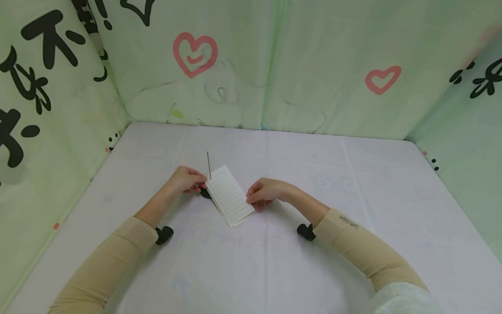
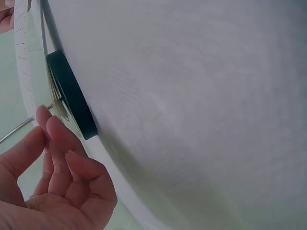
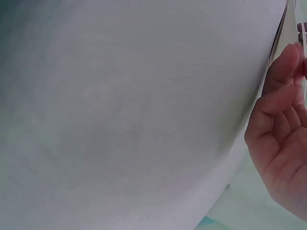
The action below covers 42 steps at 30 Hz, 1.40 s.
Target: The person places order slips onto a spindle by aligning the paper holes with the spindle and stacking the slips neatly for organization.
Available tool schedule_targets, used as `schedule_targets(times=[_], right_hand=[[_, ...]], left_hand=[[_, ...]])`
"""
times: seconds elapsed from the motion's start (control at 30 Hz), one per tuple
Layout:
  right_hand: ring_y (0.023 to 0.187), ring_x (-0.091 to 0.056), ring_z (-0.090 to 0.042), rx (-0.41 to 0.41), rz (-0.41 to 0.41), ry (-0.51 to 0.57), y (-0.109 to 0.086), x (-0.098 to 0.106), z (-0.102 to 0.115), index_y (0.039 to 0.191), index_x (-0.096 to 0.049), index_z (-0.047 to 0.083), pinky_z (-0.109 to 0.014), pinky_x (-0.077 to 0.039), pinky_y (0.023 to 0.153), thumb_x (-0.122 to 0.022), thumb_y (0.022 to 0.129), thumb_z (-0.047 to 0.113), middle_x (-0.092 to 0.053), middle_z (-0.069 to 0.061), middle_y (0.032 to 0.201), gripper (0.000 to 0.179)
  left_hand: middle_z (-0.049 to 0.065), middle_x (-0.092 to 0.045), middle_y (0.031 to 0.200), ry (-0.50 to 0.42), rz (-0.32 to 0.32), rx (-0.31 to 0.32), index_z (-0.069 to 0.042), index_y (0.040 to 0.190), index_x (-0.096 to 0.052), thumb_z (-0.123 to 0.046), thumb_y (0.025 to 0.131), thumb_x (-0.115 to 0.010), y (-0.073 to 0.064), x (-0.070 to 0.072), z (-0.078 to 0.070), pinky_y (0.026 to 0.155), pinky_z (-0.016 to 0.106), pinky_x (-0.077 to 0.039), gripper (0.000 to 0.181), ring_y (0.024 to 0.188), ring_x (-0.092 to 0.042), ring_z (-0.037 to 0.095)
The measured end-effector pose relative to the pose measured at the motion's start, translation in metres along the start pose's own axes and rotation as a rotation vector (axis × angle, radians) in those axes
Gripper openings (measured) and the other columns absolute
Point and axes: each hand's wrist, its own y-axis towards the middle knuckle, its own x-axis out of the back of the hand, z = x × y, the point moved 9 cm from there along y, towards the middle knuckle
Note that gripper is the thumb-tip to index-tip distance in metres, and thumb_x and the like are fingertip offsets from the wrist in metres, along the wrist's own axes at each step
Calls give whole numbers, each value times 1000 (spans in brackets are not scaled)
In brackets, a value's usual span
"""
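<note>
A lined sheet of paper (image 1: 229, 196) lies tilted between the two hands, with other sheets showing beneath its lower edge. My left hand (image 1: 187, 179) pinches its upper left corner beside the thin metal spike (image 1: 208, 163) of a paper spike holder. My right hand (image 1: 266, 191) pinches the sheet's right edge near the lower corner. Mostly hidden by fingers and paper is the holder's round dark base (image 2: 73, 96), with sheets just above it in the left wrist view. Only a sliver of paper (image 3: 289, 26) shows in the right wrist view.
A white cloth-covered table (image 1: 321, 270) extends around the hands. Pale green curtains (image 1: 313, 65) with hearts and black lettering enclose its back and sides. Black wrist devices (image 1: 164, 235) hang under both forearms.
</note>
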Motion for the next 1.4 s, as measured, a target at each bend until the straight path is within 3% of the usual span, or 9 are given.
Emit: schedule_targets(times=[0.53, 1.4], right_hand=[[53, -54, -10, -15, 2, -32, 4, -3, -3, 80, -61, 7, -20, -32, 48, -61, 86, 12, -56, 0, 62, 8], [51, -52, -9, -18, -17, -96, 7, -4, -4, 76, -60, 7, -19, -28, 46, -61, 86, 12, -54, 1, 61, 11]], left_hand=[[-5, -64, 63, 57, -16, 9, 4, 103, -62, -15, 88, -58, 6, -3, 8, 49, 23, -29, 24, 53, -56, 8], [-4, -65, 63, 60, -21, 5, 5, 98, -63, -11, 85, -61, 5, -6, 7, 43, 21, -24, 21, 48, -57, 7]])
